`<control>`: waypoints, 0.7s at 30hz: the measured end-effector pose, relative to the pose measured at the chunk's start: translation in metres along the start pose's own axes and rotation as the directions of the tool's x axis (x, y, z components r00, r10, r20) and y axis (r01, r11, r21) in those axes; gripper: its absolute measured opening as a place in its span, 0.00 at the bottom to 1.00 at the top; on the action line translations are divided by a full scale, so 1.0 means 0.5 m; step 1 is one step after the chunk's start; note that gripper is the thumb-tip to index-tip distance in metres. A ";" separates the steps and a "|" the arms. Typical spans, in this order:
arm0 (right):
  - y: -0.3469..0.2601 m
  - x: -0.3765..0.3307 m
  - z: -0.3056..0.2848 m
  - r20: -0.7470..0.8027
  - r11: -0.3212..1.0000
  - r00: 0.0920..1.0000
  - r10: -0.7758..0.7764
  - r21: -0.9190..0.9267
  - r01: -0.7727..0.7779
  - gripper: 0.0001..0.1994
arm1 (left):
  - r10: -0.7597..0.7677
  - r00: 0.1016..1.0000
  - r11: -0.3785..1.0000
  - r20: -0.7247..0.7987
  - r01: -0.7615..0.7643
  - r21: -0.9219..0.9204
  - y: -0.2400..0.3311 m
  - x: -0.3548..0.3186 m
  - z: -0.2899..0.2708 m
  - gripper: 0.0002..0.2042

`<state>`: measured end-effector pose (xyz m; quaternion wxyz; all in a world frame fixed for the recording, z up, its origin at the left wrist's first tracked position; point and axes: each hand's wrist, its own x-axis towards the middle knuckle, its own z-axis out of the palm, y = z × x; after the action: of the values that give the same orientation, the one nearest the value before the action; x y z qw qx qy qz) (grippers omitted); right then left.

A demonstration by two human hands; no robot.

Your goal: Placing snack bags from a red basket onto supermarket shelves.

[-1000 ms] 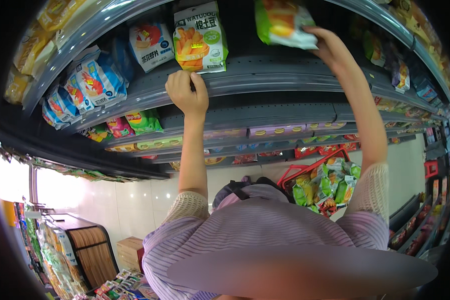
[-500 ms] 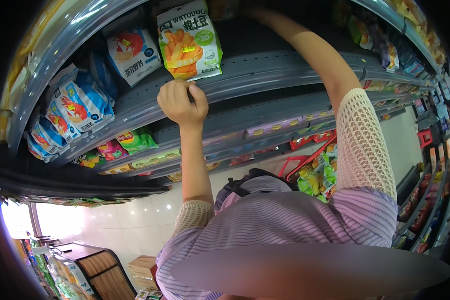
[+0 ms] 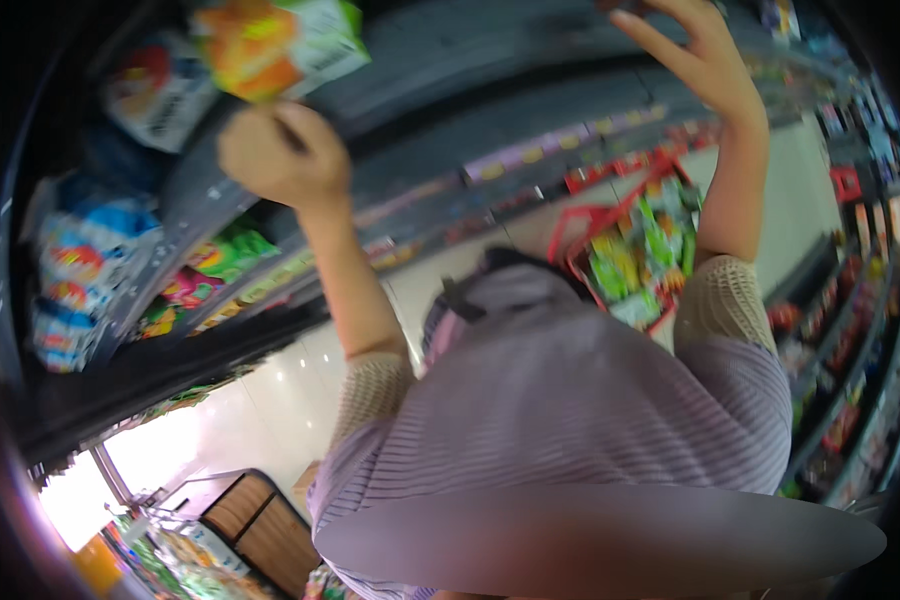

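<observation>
My left hand is curled closed against the front edge of a dark grey shelf. It lies just below an orange, white and green snack bag, and whatever its fingers grip is hidden. At the upper right my right hand is raised in front of the shelf, thumb and fingers stretched apart. Its fingertips reach the top of the picture, where a small dark patch by the thumb is too blurred to name.
Blue and white snack bags stand on the shelf at left, beside a white and red bag. A red shopping basket with green and yellow packets is on the floor. More stocked shelves line the right; a wooden-sided stand is lower left.
My right hand has come back out of the shelf's depth toward the right, its fingers now visible. The view has shifted, and my left hand keeps its place below the snack bag.
</observation>
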<state>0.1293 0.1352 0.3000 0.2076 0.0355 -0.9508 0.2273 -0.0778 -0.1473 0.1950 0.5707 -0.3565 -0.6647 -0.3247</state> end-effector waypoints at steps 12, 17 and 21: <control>0.258 -0.855 0.322 -0.042 0.218 0.269 0.962 -0.471 -0.854 0.25 | -0.078 0.970 0.997 -0.229 0.069 -0.047 0.009 0.005 0.039 0.18; 0.289 -0.879 0.442 -0.216 -0.030 0.063 0.974 -0.404 -0.914 0.33 | 0.001 0.962 0.999 -0.273 0.011 0.043 -0.004 0.001 0.044 0.19; 0.306 -0.857 0.486 -0.336 -0.075 0.098 0.937 -0.467 -0.881 0.34 | 0.038 0.962 0.997 -0.270 -0.017 0.081 -0.030 0.000 0.045 0.21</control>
<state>0.4031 0.1518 -0.1368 -0.0452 -0.6639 -0.7464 0.0085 -0.1021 -0.1366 0.1916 0.6742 -0.2954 -0.5875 -0.3363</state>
